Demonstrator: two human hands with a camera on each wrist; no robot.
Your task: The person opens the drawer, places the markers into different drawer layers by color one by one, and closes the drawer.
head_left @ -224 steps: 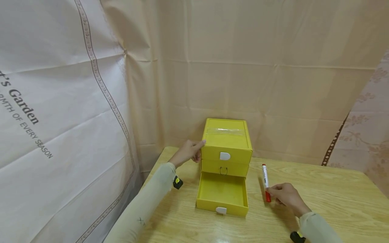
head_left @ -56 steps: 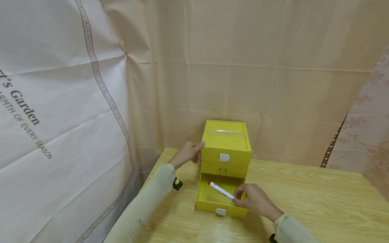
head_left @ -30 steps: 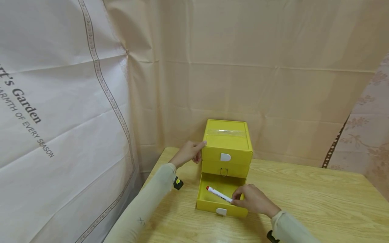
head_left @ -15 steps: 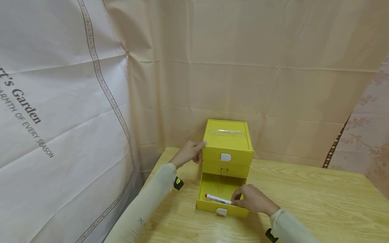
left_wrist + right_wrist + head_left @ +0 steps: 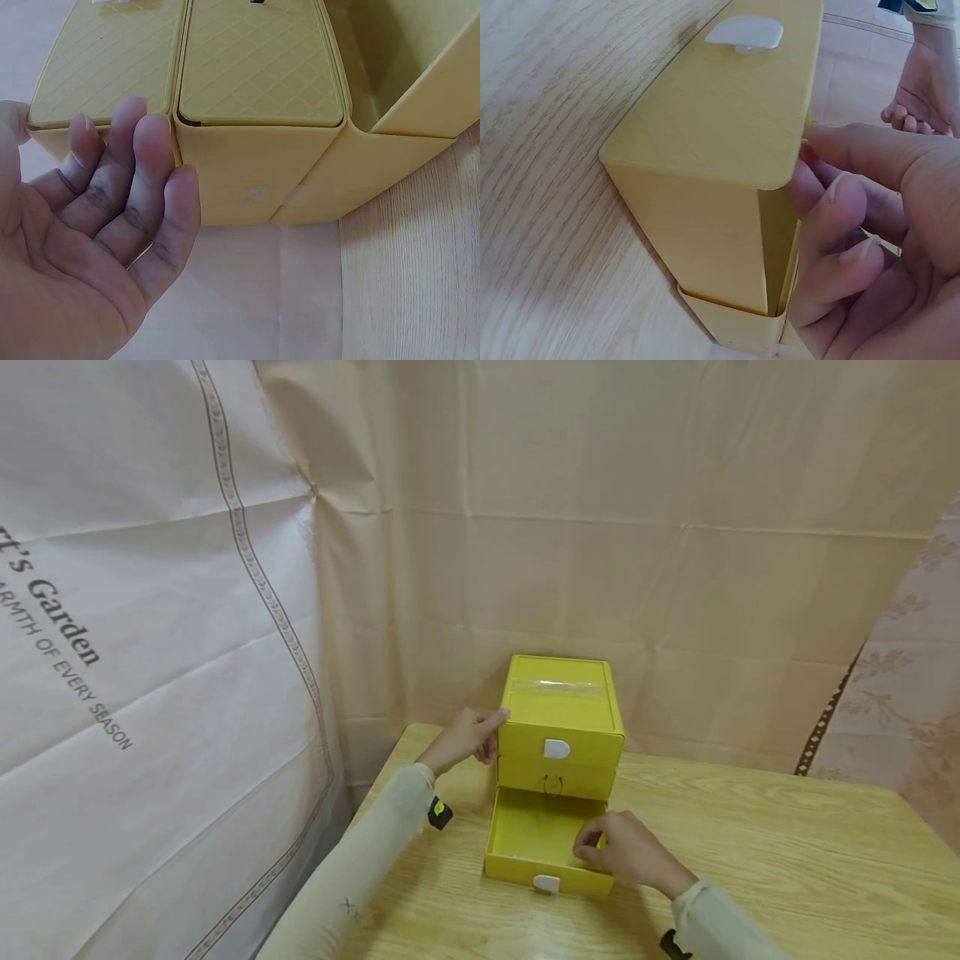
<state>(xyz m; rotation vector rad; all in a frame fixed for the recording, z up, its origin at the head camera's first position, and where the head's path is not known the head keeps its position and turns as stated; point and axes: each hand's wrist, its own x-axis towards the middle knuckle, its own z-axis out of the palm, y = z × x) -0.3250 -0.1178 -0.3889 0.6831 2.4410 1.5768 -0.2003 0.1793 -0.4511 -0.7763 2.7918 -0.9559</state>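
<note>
A yellow drawer cabinet stands on the wooden table with its bottom drawer pulled out. My left hand rests at the cabinet's left side, its thumb on the top front corner; the left wrist view shows its fingers bent loosely beside the wall. My right hand is over the drawer's front right corner, fingers curled. Its fingertips pinch the red end of a marker, which shows as a small red bit. The drawer's front wall hides nearly all of the marker's white body.
The wooden table extends to the right of the cabinet. A beige cloth hangs behind, and a white printed cloth on the left. The upper drawers are closed; a white tab marks the top one.
The marker went from the tabletop on the right into the drawer with my right hand. It then tilted level and sank behind the front wall. My left hand stayed on the cabinet.
</note>
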